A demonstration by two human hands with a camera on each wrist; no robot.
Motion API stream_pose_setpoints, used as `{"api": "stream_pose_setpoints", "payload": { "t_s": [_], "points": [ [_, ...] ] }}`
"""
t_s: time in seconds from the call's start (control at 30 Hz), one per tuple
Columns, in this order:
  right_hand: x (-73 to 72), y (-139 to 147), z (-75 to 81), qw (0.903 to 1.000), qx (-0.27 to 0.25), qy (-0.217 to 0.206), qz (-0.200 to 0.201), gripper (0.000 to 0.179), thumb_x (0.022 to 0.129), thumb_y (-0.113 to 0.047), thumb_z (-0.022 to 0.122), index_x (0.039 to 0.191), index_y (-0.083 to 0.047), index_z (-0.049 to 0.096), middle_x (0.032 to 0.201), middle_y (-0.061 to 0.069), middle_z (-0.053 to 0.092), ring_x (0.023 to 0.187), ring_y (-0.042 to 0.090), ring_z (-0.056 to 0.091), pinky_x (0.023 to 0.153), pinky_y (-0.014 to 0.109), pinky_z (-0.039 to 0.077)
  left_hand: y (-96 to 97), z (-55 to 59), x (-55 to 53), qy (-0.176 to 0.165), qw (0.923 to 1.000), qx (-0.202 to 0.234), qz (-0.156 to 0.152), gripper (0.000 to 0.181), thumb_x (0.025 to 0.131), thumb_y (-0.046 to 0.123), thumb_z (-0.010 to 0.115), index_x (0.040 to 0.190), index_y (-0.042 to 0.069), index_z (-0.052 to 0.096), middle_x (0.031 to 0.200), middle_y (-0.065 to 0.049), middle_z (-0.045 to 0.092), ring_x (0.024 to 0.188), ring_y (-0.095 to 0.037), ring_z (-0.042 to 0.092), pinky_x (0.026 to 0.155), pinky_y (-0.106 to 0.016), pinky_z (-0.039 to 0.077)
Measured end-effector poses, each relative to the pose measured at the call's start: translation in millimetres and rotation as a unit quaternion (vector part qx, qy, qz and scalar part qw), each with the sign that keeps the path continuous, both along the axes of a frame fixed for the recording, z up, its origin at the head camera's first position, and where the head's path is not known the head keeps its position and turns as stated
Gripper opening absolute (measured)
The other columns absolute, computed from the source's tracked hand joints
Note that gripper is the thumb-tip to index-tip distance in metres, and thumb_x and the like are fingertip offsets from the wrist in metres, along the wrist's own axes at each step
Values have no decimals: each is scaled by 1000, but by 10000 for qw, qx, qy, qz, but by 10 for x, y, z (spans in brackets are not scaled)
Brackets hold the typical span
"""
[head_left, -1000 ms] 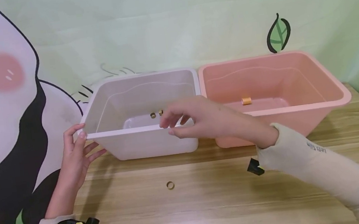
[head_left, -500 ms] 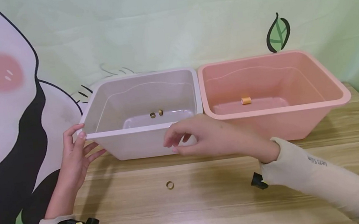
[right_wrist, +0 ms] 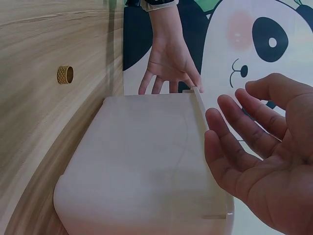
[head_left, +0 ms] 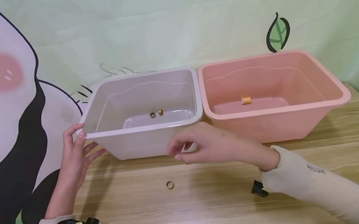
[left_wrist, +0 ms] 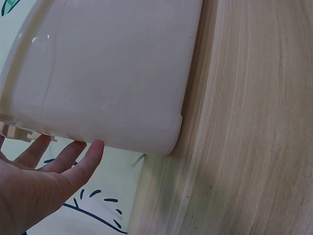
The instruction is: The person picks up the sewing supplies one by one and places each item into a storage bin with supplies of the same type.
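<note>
My left hand (head_left: 75,158) grips the near left corner of the white plastic tub (head_left: 143,142), thumb at the rim and the other fingers reaching beneath it. Two small gold rings (head_left: 161,112) lie on that tub's floor. In front of the tub, a similar gold ring (right_wrist: 63,75) with a dimpled outer band rests on the wooden table. My right hand (head_left: 203,144) hovers before the white tub's front wall, up and to the right of this ring. Its fingers are loosely bent and hold nothing, as the right wrist view also shows.
Close on the right of the white tub stands a pink tub (head_left: 278,124), with a small orange cylinder (head_left: 246,100) on its floor. Behind both hangs a pale green backdrop (head_left: 156,29) printed with a panda and leaves. Wooden tabletop (head_left: 139,221) extends toward me.
My right hand has come down and back toward me, from over the white tub's front rim to before its front wall. The left hand stays on the corner, and the rings have not moved.
</note>
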State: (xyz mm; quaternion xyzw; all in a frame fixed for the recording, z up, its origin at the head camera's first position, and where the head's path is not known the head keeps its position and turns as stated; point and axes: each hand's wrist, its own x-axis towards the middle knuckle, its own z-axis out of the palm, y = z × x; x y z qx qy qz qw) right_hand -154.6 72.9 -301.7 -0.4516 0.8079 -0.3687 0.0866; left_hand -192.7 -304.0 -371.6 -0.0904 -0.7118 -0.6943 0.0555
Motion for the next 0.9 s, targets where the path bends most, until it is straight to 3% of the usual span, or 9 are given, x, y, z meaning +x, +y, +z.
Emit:
{"api": "stream_pose_setpoints", "payload": {
  "t_s": [0.9],
  "points": [
    [14, -27, -256, 10000, -7, -86, -37, 17, 91, -19, 63, 107, -23, 65, 98, -21, 63, 93, -4, 58, 85, 19, 51, 6, 6, 7, -12, 10000, -60, 21, 39, 102, 26, 40, 138, 27, 24, 143, -8, 28, 104, -17, 63, 77, -38, 57]
  ]
}}
